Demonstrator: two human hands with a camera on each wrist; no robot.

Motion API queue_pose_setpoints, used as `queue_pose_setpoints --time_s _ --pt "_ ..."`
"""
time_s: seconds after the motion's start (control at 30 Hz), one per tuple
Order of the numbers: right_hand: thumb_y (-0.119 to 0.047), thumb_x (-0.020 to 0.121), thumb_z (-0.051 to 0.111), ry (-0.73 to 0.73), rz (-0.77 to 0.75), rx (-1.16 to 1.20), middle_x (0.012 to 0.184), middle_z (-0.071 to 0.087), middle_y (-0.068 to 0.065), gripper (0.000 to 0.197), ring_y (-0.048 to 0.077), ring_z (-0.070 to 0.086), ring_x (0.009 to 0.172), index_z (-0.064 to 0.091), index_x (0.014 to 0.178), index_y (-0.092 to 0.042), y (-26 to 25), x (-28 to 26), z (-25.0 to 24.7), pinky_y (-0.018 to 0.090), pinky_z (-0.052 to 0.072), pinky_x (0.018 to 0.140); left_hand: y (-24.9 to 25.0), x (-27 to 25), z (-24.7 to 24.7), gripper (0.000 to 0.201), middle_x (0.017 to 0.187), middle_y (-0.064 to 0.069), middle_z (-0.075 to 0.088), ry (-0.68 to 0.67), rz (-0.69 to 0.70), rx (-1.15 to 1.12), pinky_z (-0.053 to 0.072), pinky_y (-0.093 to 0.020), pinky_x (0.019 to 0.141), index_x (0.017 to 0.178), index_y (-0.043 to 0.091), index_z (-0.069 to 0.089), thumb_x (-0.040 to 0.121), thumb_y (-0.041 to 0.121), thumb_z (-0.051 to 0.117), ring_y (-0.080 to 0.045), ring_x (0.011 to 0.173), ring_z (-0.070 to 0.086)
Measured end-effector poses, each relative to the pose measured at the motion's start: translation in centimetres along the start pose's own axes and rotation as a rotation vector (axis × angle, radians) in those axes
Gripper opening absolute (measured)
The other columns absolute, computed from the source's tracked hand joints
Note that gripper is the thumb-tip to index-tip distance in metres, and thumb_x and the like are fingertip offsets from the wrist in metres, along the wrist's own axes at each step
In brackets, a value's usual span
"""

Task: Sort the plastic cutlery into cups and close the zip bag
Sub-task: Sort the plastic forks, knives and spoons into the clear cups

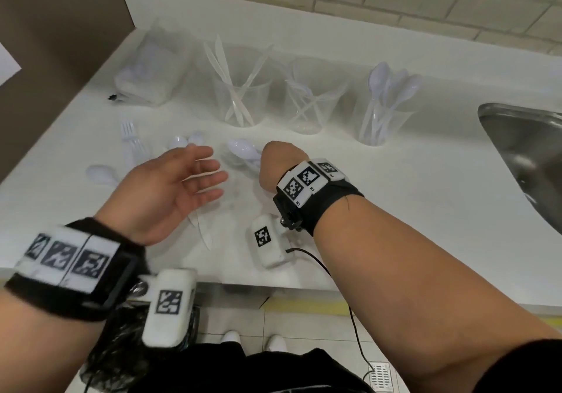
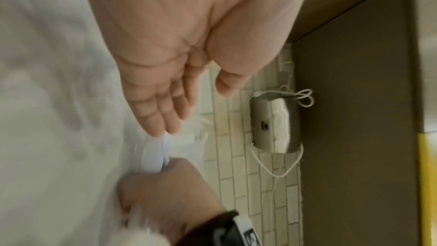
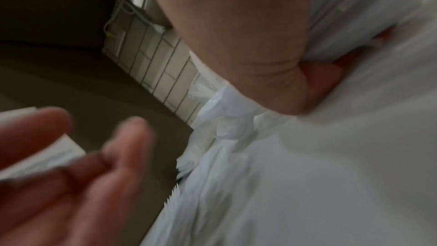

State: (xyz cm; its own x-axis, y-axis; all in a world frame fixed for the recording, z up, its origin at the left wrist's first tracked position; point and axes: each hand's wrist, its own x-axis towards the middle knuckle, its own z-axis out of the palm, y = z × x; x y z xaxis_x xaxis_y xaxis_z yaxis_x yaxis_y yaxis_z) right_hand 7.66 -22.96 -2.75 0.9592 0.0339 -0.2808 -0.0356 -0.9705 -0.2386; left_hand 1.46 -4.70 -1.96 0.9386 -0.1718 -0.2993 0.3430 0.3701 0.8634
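Three cups are standing in a row along the back of the counter (image 1: 395, 179): the left cup (image 1: 240, 100) is holding knives, the middle cup (image 1: 313, 103) forks, the right cup (image 1: 380, 119) spoons. The zip bag (image 1: 149, 70) is lying left of them, the sink (image 1: 523, 161) sitting to the right. Loose forks (image 1: 130, 140) and spoons (image 1: 185, 141) are lying in front, a knife (image 1: 202, 230) nearer the counter's edge.
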Motion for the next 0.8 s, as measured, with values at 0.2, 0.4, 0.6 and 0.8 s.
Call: queue_pose_setpoints --time_s 0.2,0.4,0.6,0.8 --pt "-0.011 0.076 0.063 0.205 -0.106 0.495 0.084 0.058 0.003 0.02 0.021 0.058 0.077 0.058 0.095 -0.007 0.2 -2.0 -7.0 0.03 0.049 0.067 0.1 2.9 4.2 0.048 0.121 -0.014 0.059 0.064 -0.247 -0.099 0.048 -0.044 0.097 0.117 0.006 0.056 0.098 0.047 0.04 -0.031 0.112 0.06" --pt "0.013 0.064 0.052 0.115 -0.54 1.776 0.068 0.053 0.01 0.03 0.026 0.053 0.061 0.054 0.088 -0.004 -1.4 -5.0 -9.6 0.034 0.048 0.062 0.4 3.4 6.2 0.07 0.122 -0.022 0.061 -0.08 -0.456 -0.306 0.052 -0.055 0.087 0.127 -0.003 0.051 0.097 0.057 0.03 -0.036 0.112 0.061" --pt "0.017 0.066 0.067 0.181 -0.456 1.597 0.071 0.063 0.005 0.029 0.022 0.061 0.071 0.064 0.08 -0.009 -1.2 -5.1 -5.2 0.039 0.051 0.073 0.5 3.2 6.7 0.051 0.138 -0.015 0.055 -0.236 -0.434 -0.498 0.044 -0.051 0.102 0.143 0.01 0.042 0.103 0.039 0.029 -0.031 0.124 0.055" --pt "0.003 0.073 0.067 0.146 -0.33 1.651 0.066 0.059 0.003 0.016 0.022 0.057 0.062 0.062 0.074 -0.013 -1.5 -5.0 -4.4 0.034 0.049 0.063 0.5 3.2 7.0 0.049 0.126 -0.004 0.063 -0.245 -0.315 -0.242 0.04 -0.044 0.106 0.132 0.016 0.056 0.098 0.046 0.036 -0.024 0.119 0.058"
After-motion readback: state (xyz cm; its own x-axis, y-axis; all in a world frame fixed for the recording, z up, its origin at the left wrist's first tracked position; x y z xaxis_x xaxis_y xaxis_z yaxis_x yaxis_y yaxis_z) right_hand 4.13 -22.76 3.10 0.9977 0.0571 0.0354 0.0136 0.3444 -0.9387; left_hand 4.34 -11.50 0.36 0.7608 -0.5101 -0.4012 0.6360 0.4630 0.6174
